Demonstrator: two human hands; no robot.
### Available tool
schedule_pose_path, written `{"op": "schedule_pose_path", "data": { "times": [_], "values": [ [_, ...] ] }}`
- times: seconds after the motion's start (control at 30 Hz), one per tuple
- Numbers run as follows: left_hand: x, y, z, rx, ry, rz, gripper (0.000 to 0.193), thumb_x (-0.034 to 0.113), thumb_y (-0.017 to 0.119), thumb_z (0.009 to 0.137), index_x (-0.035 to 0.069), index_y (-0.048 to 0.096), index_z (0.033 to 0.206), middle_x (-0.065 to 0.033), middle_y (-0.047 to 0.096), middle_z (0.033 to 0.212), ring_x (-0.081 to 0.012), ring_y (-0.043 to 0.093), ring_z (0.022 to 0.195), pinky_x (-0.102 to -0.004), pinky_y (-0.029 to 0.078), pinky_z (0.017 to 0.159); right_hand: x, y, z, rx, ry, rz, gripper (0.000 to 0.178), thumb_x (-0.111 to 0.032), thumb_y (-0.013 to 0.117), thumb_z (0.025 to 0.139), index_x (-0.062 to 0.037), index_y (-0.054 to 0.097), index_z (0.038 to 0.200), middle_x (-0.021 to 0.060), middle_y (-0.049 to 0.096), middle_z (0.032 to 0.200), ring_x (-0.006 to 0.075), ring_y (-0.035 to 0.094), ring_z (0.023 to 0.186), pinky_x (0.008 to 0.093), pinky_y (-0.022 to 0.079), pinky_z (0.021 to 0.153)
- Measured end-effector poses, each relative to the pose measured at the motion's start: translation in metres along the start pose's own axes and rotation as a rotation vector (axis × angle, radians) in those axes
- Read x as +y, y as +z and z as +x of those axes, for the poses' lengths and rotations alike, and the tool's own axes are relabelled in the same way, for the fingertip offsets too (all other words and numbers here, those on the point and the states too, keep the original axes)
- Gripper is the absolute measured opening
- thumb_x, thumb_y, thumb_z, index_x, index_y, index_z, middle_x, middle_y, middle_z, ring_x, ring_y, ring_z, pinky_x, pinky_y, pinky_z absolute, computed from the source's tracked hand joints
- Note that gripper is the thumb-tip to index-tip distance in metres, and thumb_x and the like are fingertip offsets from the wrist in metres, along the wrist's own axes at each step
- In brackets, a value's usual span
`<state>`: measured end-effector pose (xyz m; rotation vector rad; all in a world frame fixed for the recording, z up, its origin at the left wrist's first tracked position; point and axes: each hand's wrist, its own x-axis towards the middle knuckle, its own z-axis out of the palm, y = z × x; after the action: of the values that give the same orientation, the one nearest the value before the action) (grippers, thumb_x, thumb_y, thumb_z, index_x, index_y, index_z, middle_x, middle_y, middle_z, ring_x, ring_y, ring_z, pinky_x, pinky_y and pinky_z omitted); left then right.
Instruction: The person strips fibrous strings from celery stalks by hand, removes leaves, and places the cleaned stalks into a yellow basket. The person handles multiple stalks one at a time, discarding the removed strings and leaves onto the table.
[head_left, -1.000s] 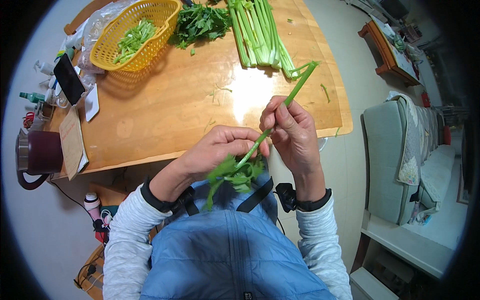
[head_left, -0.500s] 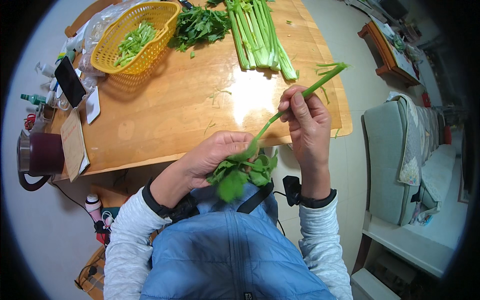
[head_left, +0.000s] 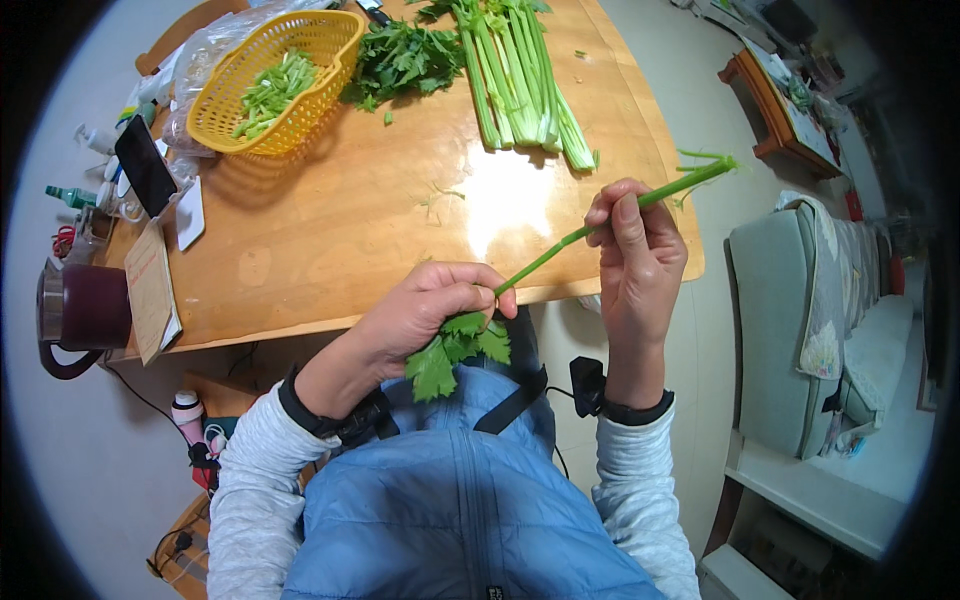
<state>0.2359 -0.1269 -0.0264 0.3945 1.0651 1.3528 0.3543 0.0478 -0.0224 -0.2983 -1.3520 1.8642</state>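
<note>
Stretched between my two hands is one celery stalk [head_left: 548, 259], its cut end up at the right and its leaves [head_left: 452, 358] low at the left. My left hand [head_left: 437, 310] pinches it just above the leaves, which hang below the fingers. Farther up, my right hand [head_left: 637, 250] is closed around the stem, with the thin stringy end sticking out past it. A bundle of celery stalks [head_left: 515, 80] lies on the table beyond. Beside the bundle sits a heap of celery leaves [head_left: 405, 62].
A yellow plastic basket [head_left: 219, 136] with cut celery pieces [head_left: 275, 92] stands at the far left of the wooden table [head_left: 330, 240]. Along the left edge are a phone [head_left: 145, 165], a notebook [head_left: 148, 290] and a dark kettle [head_left: 92, 308]. A green sofa [head_left: 785, 330] is to the right.
My right hand has moved right with the stalk, drawing it out through my left hand. Fewer leaves now show below the left fingers.
</note>
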Motion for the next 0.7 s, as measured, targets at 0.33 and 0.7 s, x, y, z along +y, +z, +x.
{"op": "schedule_pose_path", "data": {
  "times": [0.33,0.7],
  "values": [
    [0.073,-0.020,-0.020,0.302,0.319,0.298,0.019,0.015,0.050,0.093,0.006,0.060,0.107,-0.0014,0.060,0.079,-0.0093,0.060,0.071,-0.0218,0.048,0.061,-0.027,-0.022,0.019,0.094,-0.018,0.056,0.019,-0.017,0.053,0.099,-0.0013,0.061,0.106,0.0026,0.056,0.082,0.0051,0.048,0.068,0.0180,0.039,0.058],
    [0.172,-0.105,0.124,0.777,0.563,2.104,0.035,0.028,0.056,0.092,0.009,0.053,0.122,-0.0177,0.064,0.099,-0.0376,0.063,0.091,-0.0458,0.052,0.073,-0.008,-0.012,-0.001,-0.147,0.469,-0.113,0.030,-0.024,0.054,0.098,-0.0030,0.062,0.117,-0.0038,0.051,0.066,0.0003,0.035,0.052,0.0160,0.024,0.046]
  ]
}}
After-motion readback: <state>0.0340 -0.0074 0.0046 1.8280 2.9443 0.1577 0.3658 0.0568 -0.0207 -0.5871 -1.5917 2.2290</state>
